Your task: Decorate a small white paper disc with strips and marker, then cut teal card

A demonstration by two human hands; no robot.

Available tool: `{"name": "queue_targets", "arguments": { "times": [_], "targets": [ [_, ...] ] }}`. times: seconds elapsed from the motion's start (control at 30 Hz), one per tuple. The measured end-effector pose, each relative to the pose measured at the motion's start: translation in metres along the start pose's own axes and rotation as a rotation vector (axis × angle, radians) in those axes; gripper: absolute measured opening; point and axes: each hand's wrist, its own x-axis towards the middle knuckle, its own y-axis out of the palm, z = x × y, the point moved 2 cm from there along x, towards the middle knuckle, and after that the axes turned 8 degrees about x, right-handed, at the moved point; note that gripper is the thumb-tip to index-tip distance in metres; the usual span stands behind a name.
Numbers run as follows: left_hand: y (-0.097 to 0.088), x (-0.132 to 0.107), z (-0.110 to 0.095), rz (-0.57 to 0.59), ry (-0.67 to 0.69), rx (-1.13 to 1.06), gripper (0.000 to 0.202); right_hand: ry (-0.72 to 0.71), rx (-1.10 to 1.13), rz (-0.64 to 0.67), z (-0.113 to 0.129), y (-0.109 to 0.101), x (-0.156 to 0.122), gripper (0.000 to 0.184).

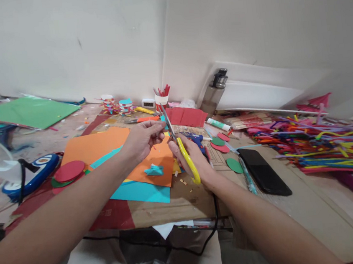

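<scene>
My right hand (189, 155) is closed round a pair of scissors (186, 158) with yellow handles, its metal blades pointing up and away. Pinched in the fingers of my left hand (147, 138) is a small piece of blue paper (164, 121), right beside the blades. Whether the blades touch the paper is hard to make out. Below my hands, a little pile of cut blue paper strips (154, 170) lies on an orange sheet (143, 178). A blue sheet (141, 193) sticks out from under it.
A blue glue gun (196, 138), a glue stick (219, 124) and paper circles (218, 141) lie right of my hands. Farther right are a black phone (264, 171) and colourful pipe cleaners (329, 141). A cup of red sticks (162, 99) and a bottle (214, 91) stand at the back.
</scene>
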Motion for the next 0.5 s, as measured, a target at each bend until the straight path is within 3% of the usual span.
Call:
{"name": "queue_targets", "arguments": {
  "times": [0.5],
  "targets": [
    [-0.0002, 0.0008, 0.0002, 0.008, -0.003, 0.004, 0.018, 0.019, -0.001, -0.015, 0.0002, 0.0013, -0.0030, 0.026]
  ]
}}
